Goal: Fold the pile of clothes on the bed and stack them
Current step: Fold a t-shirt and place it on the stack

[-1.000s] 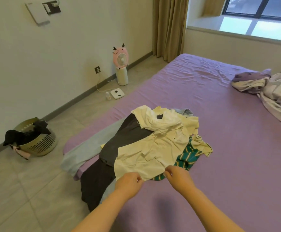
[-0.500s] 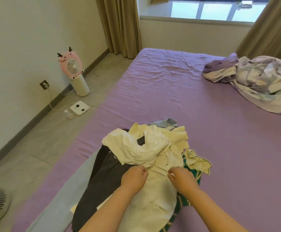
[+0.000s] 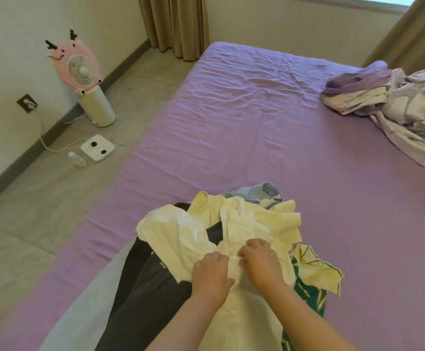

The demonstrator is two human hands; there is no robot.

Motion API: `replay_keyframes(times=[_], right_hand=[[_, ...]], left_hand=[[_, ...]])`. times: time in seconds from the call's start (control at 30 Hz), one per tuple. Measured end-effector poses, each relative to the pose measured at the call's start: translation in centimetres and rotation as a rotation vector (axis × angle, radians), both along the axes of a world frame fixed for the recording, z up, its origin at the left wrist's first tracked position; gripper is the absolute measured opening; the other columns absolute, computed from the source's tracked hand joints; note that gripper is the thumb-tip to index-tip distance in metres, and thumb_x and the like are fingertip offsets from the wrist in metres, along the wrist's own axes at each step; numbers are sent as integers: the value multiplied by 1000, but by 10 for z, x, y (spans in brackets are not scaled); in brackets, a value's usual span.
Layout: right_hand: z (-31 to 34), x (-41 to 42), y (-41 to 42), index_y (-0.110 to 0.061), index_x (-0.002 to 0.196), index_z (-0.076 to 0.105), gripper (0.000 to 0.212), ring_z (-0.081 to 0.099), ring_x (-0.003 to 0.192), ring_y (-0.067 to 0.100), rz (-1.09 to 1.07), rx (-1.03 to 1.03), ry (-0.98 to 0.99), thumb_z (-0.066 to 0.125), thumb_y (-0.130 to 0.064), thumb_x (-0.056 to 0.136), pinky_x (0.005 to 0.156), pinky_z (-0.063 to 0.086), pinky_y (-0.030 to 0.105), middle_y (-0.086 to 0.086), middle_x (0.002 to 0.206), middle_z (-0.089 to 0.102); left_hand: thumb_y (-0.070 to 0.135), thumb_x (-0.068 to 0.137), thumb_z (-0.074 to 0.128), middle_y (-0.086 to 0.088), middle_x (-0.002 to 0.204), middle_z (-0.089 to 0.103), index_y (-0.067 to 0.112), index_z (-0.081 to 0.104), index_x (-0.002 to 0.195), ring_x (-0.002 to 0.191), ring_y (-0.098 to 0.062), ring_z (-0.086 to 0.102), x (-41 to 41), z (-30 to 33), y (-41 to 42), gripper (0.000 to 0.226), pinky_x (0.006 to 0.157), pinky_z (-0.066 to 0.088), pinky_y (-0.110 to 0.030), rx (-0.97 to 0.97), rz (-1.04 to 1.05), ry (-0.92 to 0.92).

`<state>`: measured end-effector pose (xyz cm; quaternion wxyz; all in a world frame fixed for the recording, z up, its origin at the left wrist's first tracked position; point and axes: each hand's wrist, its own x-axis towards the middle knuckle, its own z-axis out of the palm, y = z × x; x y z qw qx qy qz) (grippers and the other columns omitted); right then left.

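Both hands are bunching the middle of a cream shirt [image 3: 241, 231] that is lying on top of the pile of clothes [image 3: 155, 282] at the near edge of the bed [image 3: 244, 117]: the left hand [image 3: 212, 272] and the right hand [image 3: 260, 259] are each curling their fingers into its cloth, side by side. If the person is lifting from here, the shirt is likely dragging the dark garment [image 3: 145, 287] and the green striped piece [image 3: 307, 292] along, since its sleeves are lying tangled over them. The dark garment is already hanging over the bed's near edge and risks sliding to the floor [image 3: 41, 203].
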<state>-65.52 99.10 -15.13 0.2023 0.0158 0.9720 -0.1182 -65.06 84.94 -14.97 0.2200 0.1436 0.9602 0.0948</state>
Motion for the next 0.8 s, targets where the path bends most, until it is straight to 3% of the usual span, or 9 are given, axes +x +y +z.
replay_keyframes(times=[0.17,0.23,0.3,0.37,0.43,0.53,0.63,0.73,0.8], right_hand=[[25,-2,20,-28,113,61,23,13,145,13,68,-127,17,43,-31,99,115,10,38,-15,133,51],[53,-2,29,-24,105,61,18,30,139,16,-10,-273,18,44,-28,99,115,12,42,-9,123,58],[87,1,36,-23,98,57,12,54,108,17,-76,-462,21,45,-25,99,108,28,43,-4,101,64],[122,7,43,-26,94,53,9,56,86,17,-108,-597,55,46,-26,99,90,43,36,-4,87,61],[159,16,50,-28,89,54,9,52,73,10,-164,-678,141,50,-29,97,70,44,23,-7,79,57],[219,32,64,-27,76,58,14,43,58,4,-266,-799,319,63,-30,88,56,35,18,-13,61,48],[283,60,83,-29,73,62,14,44,50,-1,-112,-782,301,70,-35,83,50,34,12,-14,55,50],[331,102,108,-28,83,66,13,54,60,-1,29,-709,204,73,-38,80,55,40,12,-12,67,61],[354,132,125,-22,84,67,13,56,64,2,15,-793,198,74,-33,81,55,42,14,-10,71,63]], left_hand=[[29,99,41,5,112,62,21,59,113,107,-17,54,-8,22,3,24,88,35,-30,55,34,84],[26,99,41,2,107,65,18,61,109,103,-19,57,-14,44,3,23,88,40,-31,251,171,4],[26,99,43,-1,106,65,15,58,109,99,-22,58,-19,76,3,20,85,44,-34,411,243,-82],[28,100,42,-1,108,64,17,55,108,98,-21,58,-20,112,6,19,82,44,-33,484,219,-101],[35,100,41,5,98,62,26,51,95,89,-16,56,-16,151,10,14,75,43,-32,570,210,-95],[53,88,56,13,79,56,36,49,80,72,-2,53,-1,213,13,20,60,38,-22,672,168,-41],[45,83,68,16,70,59,34,59,78,62,5,52,24,272,15,15,53,39,-11,743,84,29],[36,87,67,20,61,59,30,64,73,55,8,51,53,322,11,16,51,38,-8,865,129,98],[37,90,63,23,57,55,30,62,69,51,7,48,78,347,7,22,49,35,-7,903,152,121]])
